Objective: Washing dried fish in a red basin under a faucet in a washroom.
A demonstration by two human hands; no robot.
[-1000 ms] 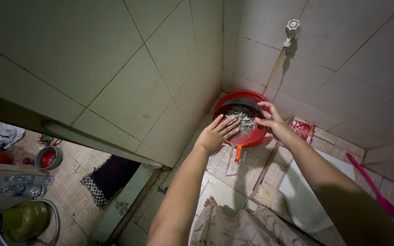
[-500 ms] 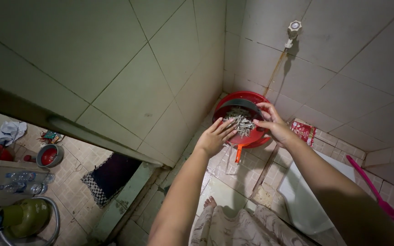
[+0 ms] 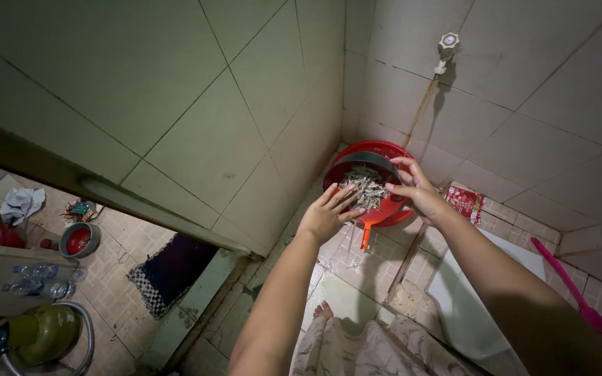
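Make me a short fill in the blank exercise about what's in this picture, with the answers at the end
Both hands reach into a round ____ basin on the tiled floor.
The basin holds a heap of small silvery ____.
A white ____ is mounted on the wall above the basin.
A ____ brush lies at the far right.

Answers: red; fish; tap; pink

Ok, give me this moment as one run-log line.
left hand: open, at strainer edge | right hand: fingers over small fish | red strainer: on red basin, under wall tap
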